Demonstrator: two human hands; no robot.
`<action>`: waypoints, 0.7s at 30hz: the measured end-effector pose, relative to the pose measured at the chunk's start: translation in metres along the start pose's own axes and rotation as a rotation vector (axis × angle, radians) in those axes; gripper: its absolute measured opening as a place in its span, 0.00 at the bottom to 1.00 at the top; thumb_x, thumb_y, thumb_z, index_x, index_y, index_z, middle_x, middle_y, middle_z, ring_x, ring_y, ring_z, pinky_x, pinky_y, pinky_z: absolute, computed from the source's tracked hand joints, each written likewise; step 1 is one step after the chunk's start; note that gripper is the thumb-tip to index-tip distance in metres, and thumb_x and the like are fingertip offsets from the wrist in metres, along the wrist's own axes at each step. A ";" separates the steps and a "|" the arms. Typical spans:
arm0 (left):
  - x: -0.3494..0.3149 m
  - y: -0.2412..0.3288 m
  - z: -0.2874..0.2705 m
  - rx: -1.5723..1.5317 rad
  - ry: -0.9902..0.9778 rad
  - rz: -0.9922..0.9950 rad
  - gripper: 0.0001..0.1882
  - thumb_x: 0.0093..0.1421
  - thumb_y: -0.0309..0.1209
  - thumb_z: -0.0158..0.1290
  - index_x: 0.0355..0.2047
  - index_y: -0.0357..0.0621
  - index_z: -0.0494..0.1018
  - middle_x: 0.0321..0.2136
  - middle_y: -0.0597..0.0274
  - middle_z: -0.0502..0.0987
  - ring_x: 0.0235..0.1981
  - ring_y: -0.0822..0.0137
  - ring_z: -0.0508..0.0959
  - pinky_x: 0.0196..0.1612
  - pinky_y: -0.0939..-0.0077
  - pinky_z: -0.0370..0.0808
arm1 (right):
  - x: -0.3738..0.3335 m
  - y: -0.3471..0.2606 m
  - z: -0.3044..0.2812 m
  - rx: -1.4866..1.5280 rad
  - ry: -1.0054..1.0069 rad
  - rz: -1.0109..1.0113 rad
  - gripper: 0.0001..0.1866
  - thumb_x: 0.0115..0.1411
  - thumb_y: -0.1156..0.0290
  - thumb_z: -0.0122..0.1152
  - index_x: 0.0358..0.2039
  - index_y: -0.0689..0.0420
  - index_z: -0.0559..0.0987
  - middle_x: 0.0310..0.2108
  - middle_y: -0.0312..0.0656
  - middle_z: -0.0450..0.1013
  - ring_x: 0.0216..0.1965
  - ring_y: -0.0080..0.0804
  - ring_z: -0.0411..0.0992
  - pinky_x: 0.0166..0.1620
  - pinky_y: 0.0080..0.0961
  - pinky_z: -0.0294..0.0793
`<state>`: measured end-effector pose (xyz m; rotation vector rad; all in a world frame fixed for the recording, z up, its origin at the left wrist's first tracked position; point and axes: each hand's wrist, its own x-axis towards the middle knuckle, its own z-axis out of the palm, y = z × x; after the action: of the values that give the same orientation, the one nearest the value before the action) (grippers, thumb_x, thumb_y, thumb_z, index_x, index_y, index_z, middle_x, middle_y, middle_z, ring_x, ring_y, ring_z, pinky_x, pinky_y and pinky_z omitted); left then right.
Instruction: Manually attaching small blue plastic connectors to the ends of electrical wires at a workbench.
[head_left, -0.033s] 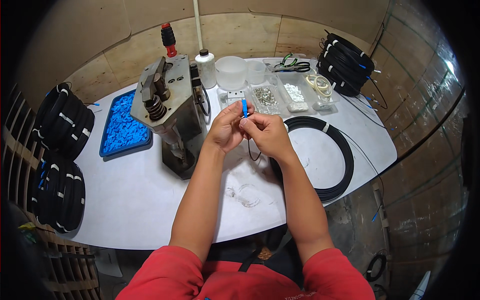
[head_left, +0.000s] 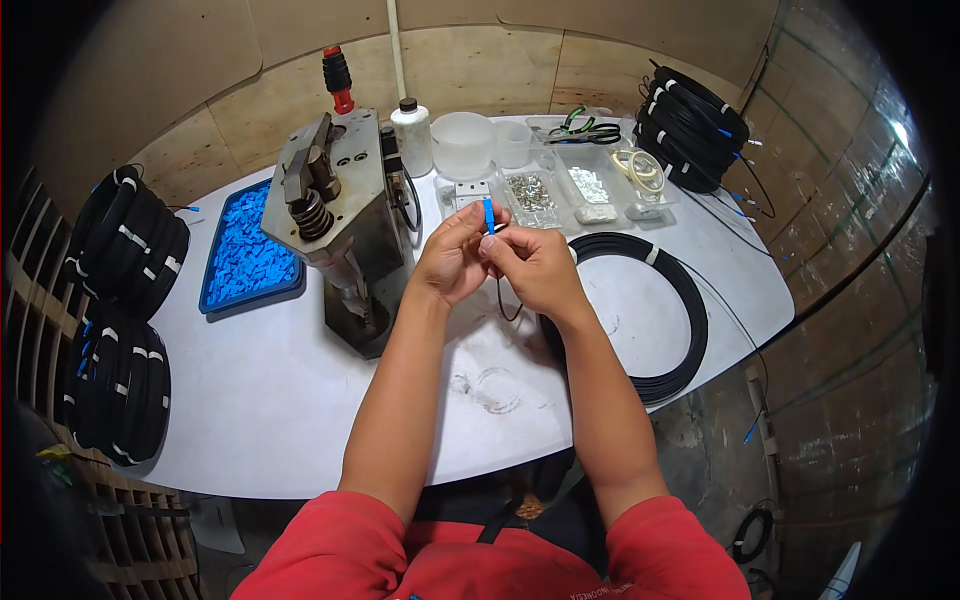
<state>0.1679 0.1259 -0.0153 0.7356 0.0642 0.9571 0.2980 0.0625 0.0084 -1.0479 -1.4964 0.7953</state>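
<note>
A slim blue cable connector (head_left: 489, 214) stands upright between my two hands, above the middle of the table. My left hand (head_left: 452, 258) is closed, its thumb and fingers pinching the connector's side. Just below, my right hand (head_left: 543, 268) is also closed, with thumb and fingertips on the connector's lower end. The fingers hide where the connector meets the black cable (head_left: 511, 310), which loops out beneath my right hand. To the right of that hand lies a large coil of black cable (head_left: 698, 320).
A metal press (head_left: 345, 165) stands left of my hands, beside a tray (head_left: 258, 302) of blue connector parts. Behind are a white bottle (head_left: 411, 140), translucent tubs (head_left: 462, 145), boxes of small parts (head_left: 532, 195) and pliers (head_left: 590, 133). Cable coils (head_left: 692, 125) stand at the table's sides.
</note>
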 end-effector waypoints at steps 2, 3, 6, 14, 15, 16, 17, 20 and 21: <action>-0.001 -0.001 0.003 -0.028 0.035 -0.003 0.15 0.65 0.39 0.50 0.41 0.38 0.71 0.40 0.57 0.76 0.36 0.66 0.76 0.34 0.74 0.75 | 0.001 0.008 -0.001 -0.032 0.007 -0.020 0.12 0.58 0.66 0.61 0.26 0.64 0.81 0.16 0.33 0.71 0.20 0.15 0.65 0.24 0.18 0.64; -0.001 -0.002 0.002 -0.026 0.036 -0.001 0.15 0.65 0.39 0.50 0.41 0.38 0.71 0.40 0.57 0.76 0.36 0.66 0.76 0.34 0.74 0.75 | 0.002 0.008 0.000 -0.061 0.010 -0.042 0.12 0.58 0.66 0.61 0.27 0.64 0.81 0.15 0.34 0.71 0.19 0.15 0.64 0.24 0.18 0.64; 0.000 -0.005 0.000 -0.051 0.004 0.025 0.15 0.65 0.39 0.49 0.41 0.38 0.72 0.42 0.55 0.76 0.40 0.64 0.76 0.41 0.69 0.76 | 0.000 0.002 0.003 -0.131 0.019 -0.028 0.12 0.61 0.69 0.57 0.24 0.64 0.79 0.17 0.33 0.71 0.21 0.16 0.66 0.25 0.18 0.65; 0.000 -0.012 -0.003 -0.133 -0.039 0.069 0.15 0.66 0.36 0.49 0.43 0.36 0.71 0.43 0.52 0.74 0.44 0.62 0.75 0.51 0.65 0.74 | -0.005 -0.008 0.009 -0.143 0.108 -0.086 0.12 0.60 0.69 0.58 0.25 0.65 0.79 0.16 0.33 0.71 0.20 0.16 0.65 0.25 0.19 0.65; 0.000 -0.011 -0.003 -0.132 -0.039 0.068 0.15 0.66 0.36 0.49 0.43 0.36 0.71 0.43 0.52 0.74 0.44 0.62 0.75 0.51 0.65 0.74 | -0.005 -0.008 0.010 -0.151 0.122 -0.100 0.12 0.60 0.69 0.58 0.25 0.65 0.79 0.16 0.33 0.71 0.20 0.16 0.65 0.25 0.19 0.65; -0.001 -0.011 -0.003 -0.103 -0.046 0.056 0.15 0.66 0.36 0.49 0.43 0.35 0.70 0.43 0.51 0.74 0.44 0.62 0.75 0.51 0.66 0.74 | -0.005 -0.008 0.010 -0.151 0.123 -0.100 0.12 0.60 0.69 0.58 0.25 0.65 0.79 0.16 0.33 0.71 0.20 0.16 0.65 0.25 0.19 0.65; -0.002 -0.011 -0.002 -0.075 -0.053 0.044 0.16 0.66 0.37 0.49 0.43 0.34 0.70 0.43 0.50 0.74 0.44 0.62 0.75 0.51 0.66 0.74 | -0.005 -0.008 0.010 -0.151 0.127 -0.080 0.12 0.60 0.69 0.58 0.26 0.64 0.79 0.16 0.33 0.71 0.20 0.15 0.64 0.25 0.18 0.65; -0.001 -0.011 -0.001 -0.077 -0.037 0.047 0.17 0.66 0.37 0.48 0.43 0.32 0.70 0.44 0.49 0.74 0.44 0.61 0.75 0.51 0.67 0.74 | -0.004 -0.006 0.012 -0.138 0.142 -0.067 0.12 0.61 0.68 0.57 0.27 0.64 0.79 0.16 0.31 0.70 0.21 0.15 0.63 0.25 0.18 0.64; -0.001 -0.011 0.000 -0.078 -0.038 0.048 0.17 0.66 0.37 0.48 0.43 0.32 0.70 0.44 0.49 0.74 0.44 0.61 0.75 0.51 0.67 0.74 | -0.004 -0.005 0.012 -0.127 0.156 -0.072 0.12 0.61 0.68 0.57 0.27 0.64 0.79 0.16 0.31 0.69 0.21 0.15 0.62 0.25 0.18 0.64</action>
<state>0.1755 0.1215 -0.0222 0.6858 -0.0244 0.9856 0.2849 0.0578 0.0090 -1.1174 -1.4567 0.5604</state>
